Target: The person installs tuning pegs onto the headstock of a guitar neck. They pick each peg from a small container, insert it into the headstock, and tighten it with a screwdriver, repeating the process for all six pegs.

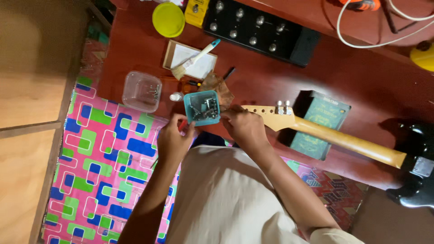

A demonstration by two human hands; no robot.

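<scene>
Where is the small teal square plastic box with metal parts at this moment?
In the head view, the small teal square plastic box sits at the red table's near edge, left of centre, between the left hand and right hand, beside the guitar headstock.

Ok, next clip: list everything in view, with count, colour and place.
teal tub: 1, holds grey metal parts, table edge between the hands
clear tub: 1, a few small metal parts inside, left of the teal tub
guitar neck: 1, pale wood, two tuners fitted, lying on a green book
guitar body: 1, black, far right
brush: 1, white and blue handle, on a flat box
yellow lid: 1, top
pedal board: 1, black, top centre
white cable: 1, top right
patterned mat: 1, pink, green and blue, on the floor
left hand: holds a red-handled tool
right hand: at the headstock
</scene>
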